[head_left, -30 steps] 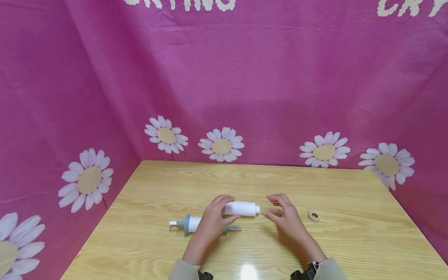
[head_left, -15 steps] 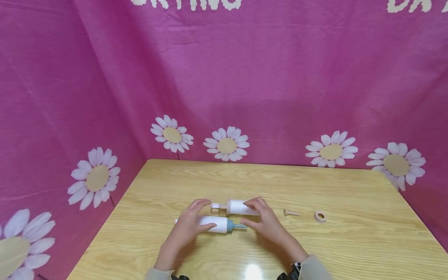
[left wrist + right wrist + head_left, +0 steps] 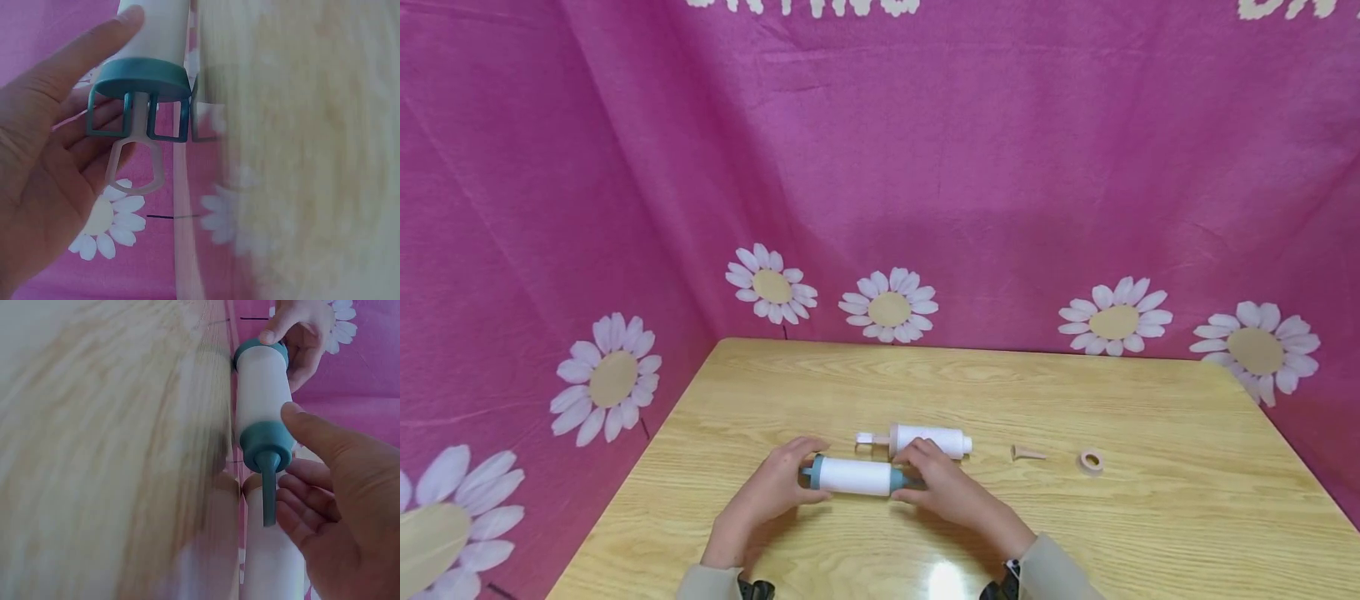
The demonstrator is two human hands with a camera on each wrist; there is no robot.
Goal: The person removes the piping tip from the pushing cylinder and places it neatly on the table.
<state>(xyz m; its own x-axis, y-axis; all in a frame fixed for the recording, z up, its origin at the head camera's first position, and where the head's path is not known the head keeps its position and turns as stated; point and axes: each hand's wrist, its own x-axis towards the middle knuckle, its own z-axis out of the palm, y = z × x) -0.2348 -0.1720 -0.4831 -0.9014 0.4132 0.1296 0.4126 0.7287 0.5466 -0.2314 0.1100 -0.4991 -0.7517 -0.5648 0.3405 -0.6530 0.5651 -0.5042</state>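
- Head view: a teal-ended white syringe (image 3: 855, 477) is being flanked by the left hand (image 3: 772, 482) and right hand (image 3: 951, 492), nearer the left edge of the table (image 3: 1075, 400).
- Thumbs and fingers are being held apart around its ends; clamping cannot be told.
- A beige-collared syringe (image 3: 928, 439) is being seen toward the far edge.
- White lettering (image 3: 1257, 13) on pink cloth (image 3: 1000, 125) is being cropped past reading.

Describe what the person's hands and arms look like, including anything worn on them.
The left hand and right hand are both gloveless. The left sleeve and right sleeve are plain light beige. The left wrist device and right wrist device are black, both partly cut off in the head view; no cables can be made out.
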